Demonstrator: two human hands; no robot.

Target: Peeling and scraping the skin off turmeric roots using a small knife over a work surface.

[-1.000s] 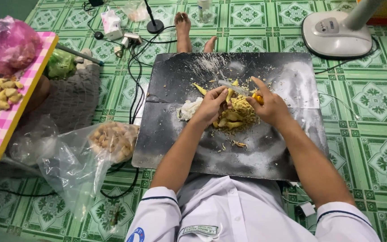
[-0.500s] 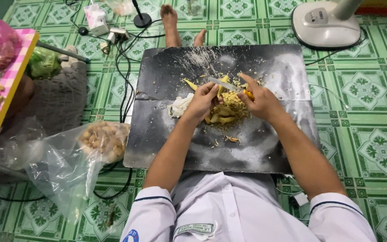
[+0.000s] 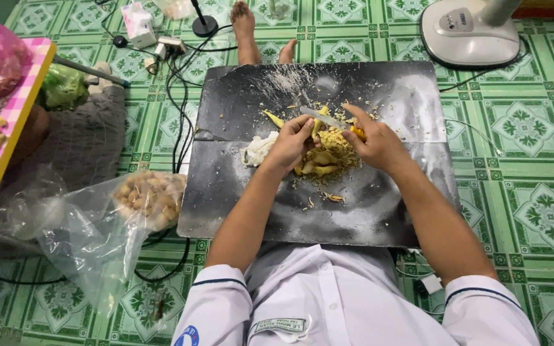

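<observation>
The person sits on the floor (image 3: 533, 192) with a black board (image 3: 245, 186) in front. The right hand (image 3: 374, 142) is closed around a knife (image 3: 323, 118) by its orange handle, and the blade points to the left over the board's middle. The left hand (image 3: 288, 145) is closed on a yellow piece (image 3: 316, 128) just under the blade. A pile of yellow scraps (image 3: 328, 157) lies between both hands, near the centre of the board. A white lump (image 3: 258, 148) rests beside the left hand. A plastic bag (image 3: 136, 205) lies on the floor at the board's left edge, and a fan base (image 3: 466, 29) stands beyond the far right corner.
</observation>
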